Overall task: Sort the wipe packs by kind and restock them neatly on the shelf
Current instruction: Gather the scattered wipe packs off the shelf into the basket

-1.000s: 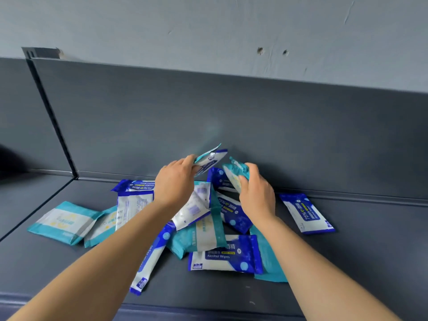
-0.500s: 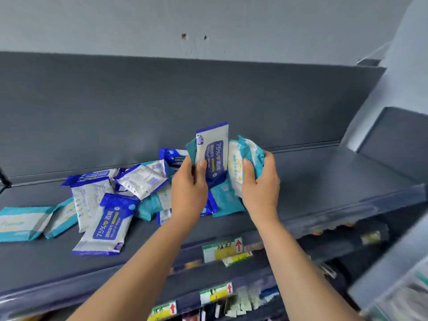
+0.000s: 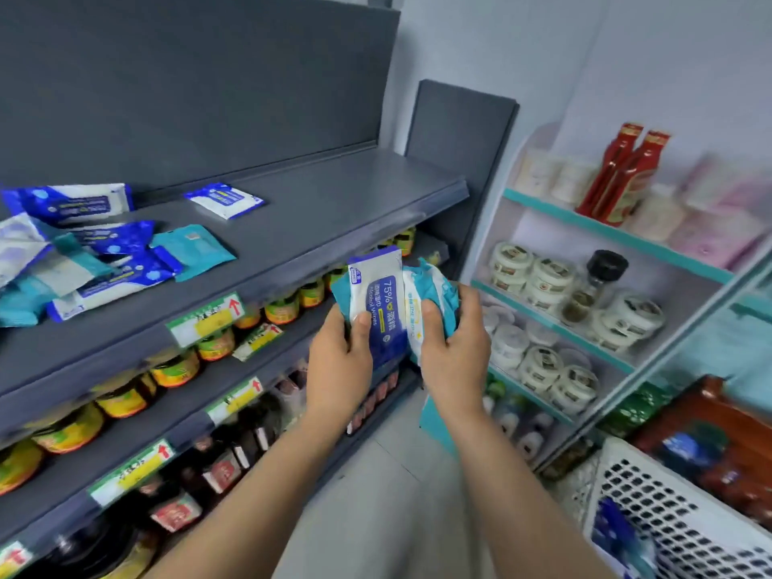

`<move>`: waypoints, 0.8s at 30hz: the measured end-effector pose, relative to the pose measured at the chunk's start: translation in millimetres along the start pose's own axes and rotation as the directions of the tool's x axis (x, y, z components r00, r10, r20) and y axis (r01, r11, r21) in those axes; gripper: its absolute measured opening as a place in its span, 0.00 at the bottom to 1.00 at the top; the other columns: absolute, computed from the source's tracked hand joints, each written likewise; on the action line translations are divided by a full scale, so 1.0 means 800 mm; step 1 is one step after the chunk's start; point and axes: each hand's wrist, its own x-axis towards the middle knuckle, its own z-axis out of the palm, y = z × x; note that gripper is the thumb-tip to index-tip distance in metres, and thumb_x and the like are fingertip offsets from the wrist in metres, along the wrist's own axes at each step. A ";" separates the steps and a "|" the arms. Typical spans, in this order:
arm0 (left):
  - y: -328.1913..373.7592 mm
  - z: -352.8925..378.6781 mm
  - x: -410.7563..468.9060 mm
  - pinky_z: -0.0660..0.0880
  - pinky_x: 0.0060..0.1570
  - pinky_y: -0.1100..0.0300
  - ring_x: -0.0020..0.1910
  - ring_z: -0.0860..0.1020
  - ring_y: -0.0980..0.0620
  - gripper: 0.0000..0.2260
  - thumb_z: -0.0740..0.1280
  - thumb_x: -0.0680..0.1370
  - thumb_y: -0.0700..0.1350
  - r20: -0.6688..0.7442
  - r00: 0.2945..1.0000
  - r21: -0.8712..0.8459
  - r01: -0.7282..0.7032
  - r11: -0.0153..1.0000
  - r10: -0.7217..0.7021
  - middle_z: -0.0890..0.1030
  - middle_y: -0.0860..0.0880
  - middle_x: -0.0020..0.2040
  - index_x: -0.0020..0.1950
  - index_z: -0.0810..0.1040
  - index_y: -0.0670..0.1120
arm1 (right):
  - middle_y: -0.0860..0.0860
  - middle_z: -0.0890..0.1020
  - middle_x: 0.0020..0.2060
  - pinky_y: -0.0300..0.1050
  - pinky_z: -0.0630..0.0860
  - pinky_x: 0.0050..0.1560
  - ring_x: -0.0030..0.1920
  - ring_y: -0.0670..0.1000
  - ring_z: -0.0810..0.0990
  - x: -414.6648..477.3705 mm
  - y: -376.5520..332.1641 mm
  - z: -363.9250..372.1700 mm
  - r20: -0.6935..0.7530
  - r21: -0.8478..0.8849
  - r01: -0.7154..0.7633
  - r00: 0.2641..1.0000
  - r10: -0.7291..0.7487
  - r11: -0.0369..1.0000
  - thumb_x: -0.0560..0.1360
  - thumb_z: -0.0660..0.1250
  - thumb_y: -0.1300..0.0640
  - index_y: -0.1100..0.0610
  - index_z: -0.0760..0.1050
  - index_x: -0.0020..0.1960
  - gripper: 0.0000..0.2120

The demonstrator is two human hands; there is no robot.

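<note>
My left hand (image 3: pixel 338 369) and right hand (image 3: pixel 453 361) are showing bare; both forearms, toward six o'clock, are showing uncovered too.

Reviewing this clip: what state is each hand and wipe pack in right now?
left hand: grips the blue alcohol wipe pack.
right hand: grips the teal wipe packs.
blue alcohol wipe pack: upright, held off the shelf.
teal wipe packs: bunched, held off the shelf.
wipe pile: mixed blue and teal, unsorted on the shelf.
single blue pack: flat, apart from the pile.

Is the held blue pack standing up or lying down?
Standing up: the left hand grips the blue pack low down, its top edge pointing upward.
</note>
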 end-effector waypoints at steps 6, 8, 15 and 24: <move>0.016 0.136 -0.098 0.75 0.49 0.52 0.46 0.78 0.50 0.06 0.60 0.82 0.46 0.205 0.975 0.015 0.087 0.996 -0.089 0.80 0.49 0.48 0.54 0.73 0.47 | 0.48 0.80 0.46 0.45 0.74 0.45 0.45 0.50 0.78 -0.028 0.094 -0.141 -0.078 -0.120 -0.111 0.992 0.102 0.987 0.78 0.65 0.56 0.57 0.72 0.60 0.12; 0.023 0.185 -0.136 0.76 0.46 0.58 0.44 0.78 0.55 0.04 0.59 0.82 0.45 0.257 0.959 0.005 0.120 0.993 -0.117 0.79 0.53 0.47 0.55 0.72 0.50 | 0.47 0.79 0.43 0.44 0.72 0.41 0.42 0.49 0.78 -0.036 0.131 -0.194 -0.089 -0.166 -0.134 0.989 0.121 0.977 0.79 0.64 0.55 0.56 0.71 0.58 0.10; 0.024 0.356 -0.264 0.66 0.33 0.59 0.37 0.74 0.51 0.09 0.58 0.82 0.49 0.463 0.869 0.184 0.101 0.978 -0.177 0.75 0.54 0.36 0.46 0.71 0.47 | 0.46 0.78 0.41 0.43 0.68 0.38 0.39 0.49 0.77 -0.064 0.269 -0.375 -0.068 -0.330 -0.357 0.932 0.355 0.874 0.80 0.62 0.50 0.52 0.69 0.55 0.08; -0.045 0.488 -0.343 0.70 0.40 0.56 0.41 0.76 0.47 0.19 0.54 0.81 0.59 0.645 0.625 0.608 -0.070 0.790 -0.441 0.80 0.46 0.44 0.47 0.75 0.46 | 0.53 0.80 0.47 0.43 0.69 0.37 0.41 0.52 0.78 -0.133 0.437 -0.455 0.028 -0.431 -0.694 0.628 0.778 0.576 0.80 0.60 0.48 0.55 0.67 0.63 0.16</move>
